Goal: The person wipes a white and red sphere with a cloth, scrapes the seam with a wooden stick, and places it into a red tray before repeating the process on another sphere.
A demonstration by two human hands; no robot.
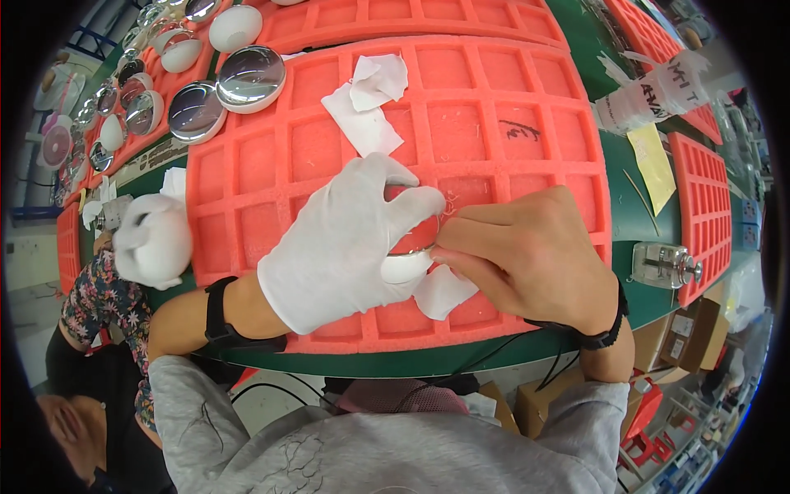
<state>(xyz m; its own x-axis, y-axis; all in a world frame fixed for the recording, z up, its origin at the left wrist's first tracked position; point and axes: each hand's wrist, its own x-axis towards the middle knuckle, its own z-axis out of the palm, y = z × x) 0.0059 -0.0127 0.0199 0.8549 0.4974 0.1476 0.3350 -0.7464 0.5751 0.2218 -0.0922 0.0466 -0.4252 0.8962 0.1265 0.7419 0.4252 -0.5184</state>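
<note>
My left hand [346,247], in a white glove, is closed around a small white rounded piece with a shiny rim [406,267]. Most of that piece is hidden by the glove. My bare right hand [527,255] has its fingertips pinched together at the rim; whatever they hold, if anything, is too small to make out. Both hands are over a red foam tray [304,156] with square compartments. A crumpled white paper piece [445,292] lies below the fingertips, and white paper scraps [366,123] lie on the tray farther away.
Mirror-faced white domes [251,80] crowd the far left. A co-worker's white-gloved hand [152,240] is near the tray's left side. On the right are a clear glass bottle [658,263], a yellow paper [652,169], a wrapped cylinder [654,97] and another red tray [706,210].
</note>
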